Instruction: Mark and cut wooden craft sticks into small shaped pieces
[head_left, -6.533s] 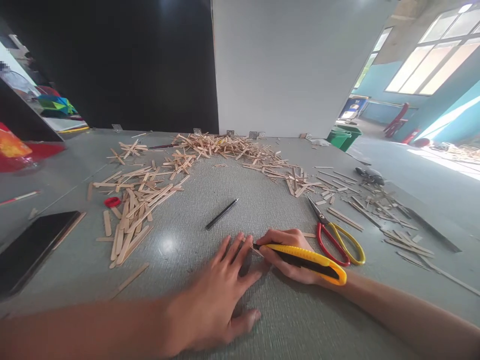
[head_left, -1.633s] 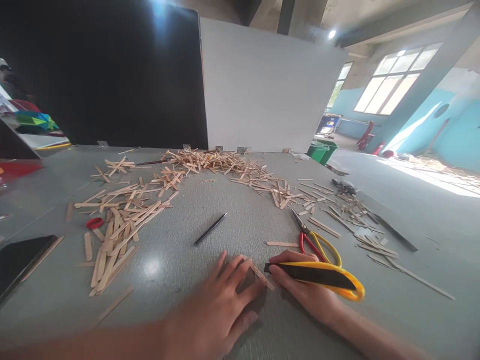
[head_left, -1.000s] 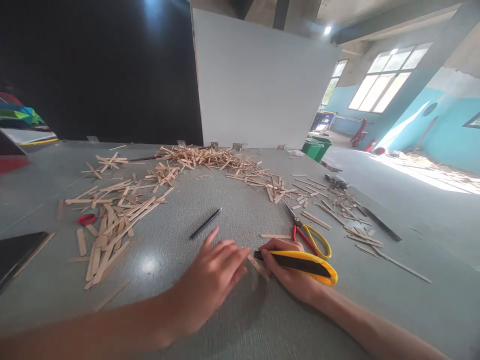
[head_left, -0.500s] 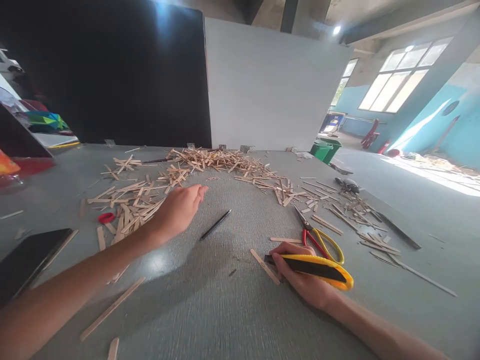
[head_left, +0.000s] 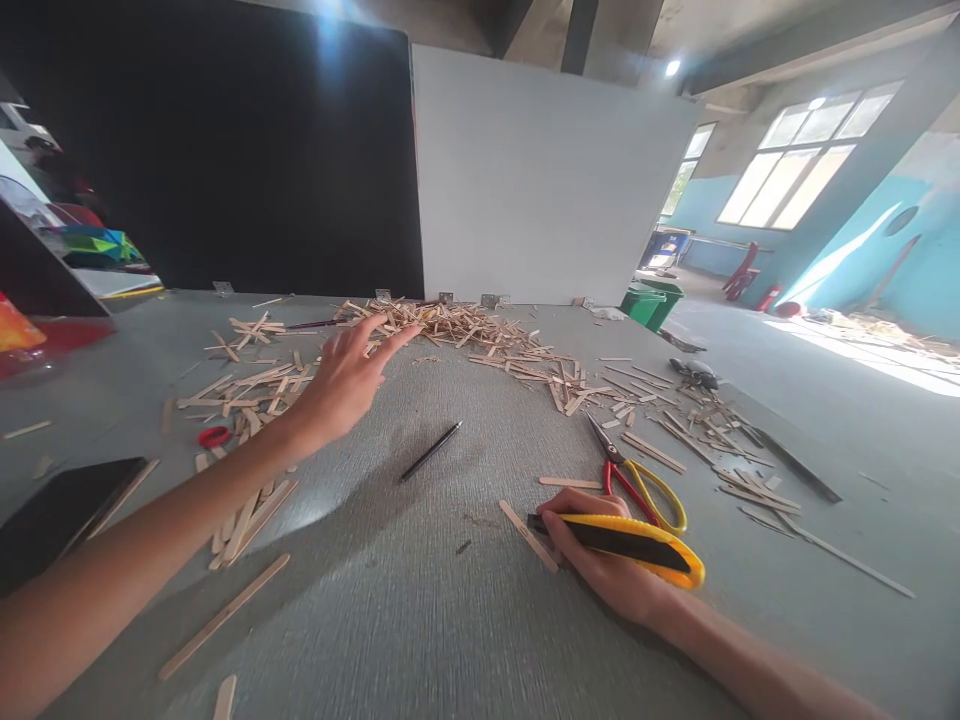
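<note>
My left hand [head_left: 349, 375] reaches over the table with its fingers spread and nothing in it. Its fingertips are near the heap of wooden craft sticks [head_left: 465, 325] at the back. My right hand [head_left: 600, 555] grips a yellow and black utility knife [head_left: 637, 540], resting low at the right; its front end lies beside a single craft stick [head_left: 529, 536]. Just beyond that hand are scissors [head_left: 626, 470] with red and yellow handles, partly hidden by it. Between my hands a dark pen [head_left: 431, 450] lies on the tabletop.
A black phone [head_left: 67, 510] lies at the left, with a red ring [head_left: 214, 437] beyond it. Stick offcuts and a long flat strip [head_left: 799, 465] cover the right side. A black panel [head_left: 262, 150] and a grey panel [head_left: 547, 180] stand along the back edge.
My left hand has moved away from me toward the back heap, and its fingers have spread. My right hand and the utility knife have hardly moved.
</note>
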